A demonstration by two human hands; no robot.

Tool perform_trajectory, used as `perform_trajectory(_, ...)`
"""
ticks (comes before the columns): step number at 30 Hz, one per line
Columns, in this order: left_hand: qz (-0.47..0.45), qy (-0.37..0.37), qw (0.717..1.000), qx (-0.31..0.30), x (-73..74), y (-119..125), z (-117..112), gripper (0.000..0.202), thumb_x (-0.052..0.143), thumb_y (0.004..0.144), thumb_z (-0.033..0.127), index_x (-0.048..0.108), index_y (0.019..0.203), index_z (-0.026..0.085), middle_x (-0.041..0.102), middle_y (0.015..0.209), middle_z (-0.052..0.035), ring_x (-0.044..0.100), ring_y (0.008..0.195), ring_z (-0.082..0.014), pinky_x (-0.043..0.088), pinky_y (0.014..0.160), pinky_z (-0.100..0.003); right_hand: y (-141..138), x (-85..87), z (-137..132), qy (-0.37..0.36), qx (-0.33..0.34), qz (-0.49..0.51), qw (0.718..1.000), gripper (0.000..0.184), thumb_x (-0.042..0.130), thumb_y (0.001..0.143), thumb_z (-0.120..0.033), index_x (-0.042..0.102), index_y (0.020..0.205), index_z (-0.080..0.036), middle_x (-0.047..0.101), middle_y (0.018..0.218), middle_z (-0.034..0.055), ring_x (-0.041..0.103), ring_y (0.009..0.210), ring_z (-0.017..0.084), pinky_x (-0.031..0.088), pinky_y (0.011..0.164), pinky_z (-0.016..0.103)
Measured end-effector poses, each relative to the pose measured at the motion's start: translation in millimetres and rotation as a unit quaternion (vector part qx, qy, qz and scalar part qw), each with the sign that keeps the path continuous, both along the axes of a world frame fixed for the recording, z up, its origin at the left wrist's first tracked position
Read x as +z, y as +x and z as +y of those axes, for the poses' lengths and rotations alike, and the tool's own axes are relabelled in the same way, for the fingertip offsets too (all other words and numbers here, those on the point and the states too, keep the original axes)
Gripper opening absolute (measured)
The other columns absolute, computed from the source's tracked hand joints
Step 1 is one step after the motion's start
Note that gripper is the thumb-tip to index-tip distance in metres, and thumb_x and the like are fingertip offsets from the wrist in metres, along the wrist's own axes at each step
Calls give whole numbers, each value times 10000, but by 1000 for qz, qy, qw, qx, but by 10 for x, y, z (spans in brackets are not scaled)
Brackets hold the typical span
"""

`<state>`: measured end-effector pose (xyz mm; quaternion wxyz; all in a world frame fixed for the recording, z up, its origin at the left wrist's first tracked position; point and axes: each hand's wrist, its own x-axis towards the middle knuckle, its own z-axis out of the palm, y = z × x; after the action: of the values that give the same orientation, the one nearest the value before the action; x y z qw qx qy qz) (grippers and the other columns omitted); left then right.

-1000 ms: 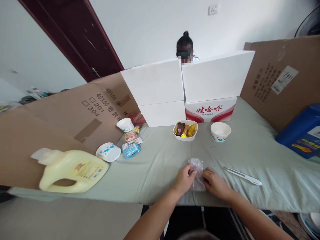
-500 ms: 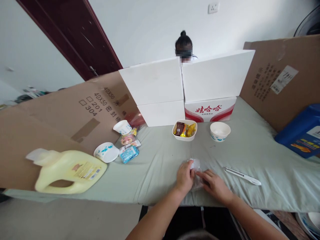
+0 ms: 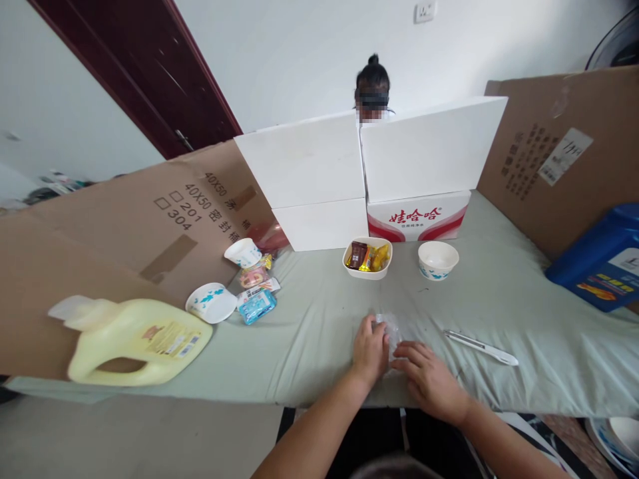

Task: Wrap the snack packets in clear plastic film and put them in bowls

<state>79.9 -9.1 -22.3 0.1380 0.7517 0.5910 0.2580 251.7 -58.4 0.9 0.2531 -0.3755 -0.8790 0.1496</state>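
Close to the table's near edge, a crumpled clear plastic bag lies between my hands. My left hand has its fingers curled over the left side of the bag. From the right, my right hand grips the bag's near right edge with bent fingers, its thumb largely hidden. Whether anything is inside the bag cannot be made out. Beyond the hands stands a cream-coloured tray holding wrapped snacks in brown and yellow. A white utility knife lies to the right of my right hand.
A paper bowl stands right of the tray. At left are two tipped bowls, snack packets and a yellow jug on its side. White boxes and cardboard wall the table. A blue container leans at right; a person is behind.
My right hand has shifted slightly right and down, its fingers now straighter on the bag. My left fingers have lifted a little at its top. The person behind has moved slightly right.
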Motion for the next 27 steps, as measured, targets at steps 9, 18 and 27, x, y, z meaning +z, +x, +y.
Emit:
perform_trajectory(9,-4,78,995,-59,-42,-20,30,245,550,851,123,642,1040,249,508,1342,-79,388,1293,-323,307,1075,-555,-95,-27,-48,-40,14,-77,996,232,447,931,-181,661,1010,-227,647,989,66,548,978,207,403,880,362)
perform_trajectory(18,-4,51,983,-178,41,-98,93,263,511,848,132,636,1065,213,620,1135,-75,517,1132,-251,399,1012,-457,-119,-43,65,39,47,-97,993,186,447,929,-142,623,891,-188,637,887,52,537,869,192,378,905,362)
perform_trajectory(27,-197,-12,973,-121,-140,-232,163,859,471,718,-23,157,1484,202,524,1329,-132,505,1221,-221,392,1053,-450,-264,152,779,-51,-46,-171,983,285,404,931,-160,595,1131,-228,658,1005,52,630,807,146,428,681,246)
